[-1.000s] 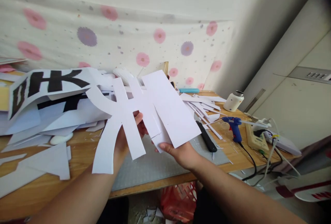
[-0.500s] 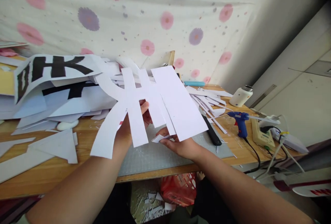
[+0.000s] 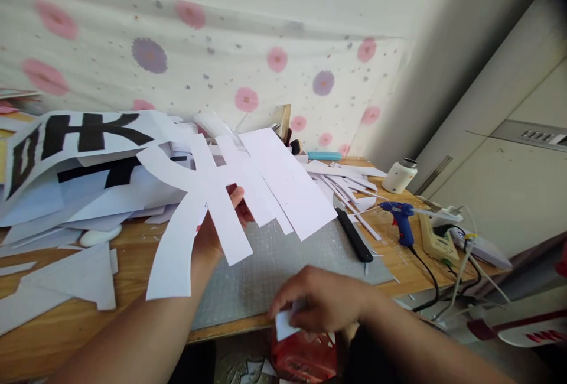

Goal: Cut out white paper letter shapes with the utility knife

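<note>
My left hand [image 3: 239, 204] is closed on a large white cut-out letter [image 3: 201, 180], with its thumb showing through a gap between two strokes. The cut-out is held up, tilted, above the grey cutting mat [image 3: 248, 277]. On its right side is a broad rectangular white sheet [image 3: 292, 186]; whether the two are joined I cannot tell. My right hand [image 3: 321, 301] is at the table's front edge, pinching a small white scrap [image 3: 284, 325]. Just below it hangs a red plastic bag [image 3: 305, 357].
A black utility knife [image 3: 354, 235] lies on the mat's right side. Beyond it are white strips [image 3: 349, 183], a blue glue gun [image 3: 401, 218], a power strip [image 3: 436, 239] and a white bottle [image 3: 400, 175]. Printed letter sheets [image 3: 88, 136] and board offcuts [image 3: 75, 277] cover the left.
My right hand has come away from the cut-out and moved down to the table edge above the red bag, carrying the scrap. My left hand still holds the cut-out; the view has shifted.
</note>
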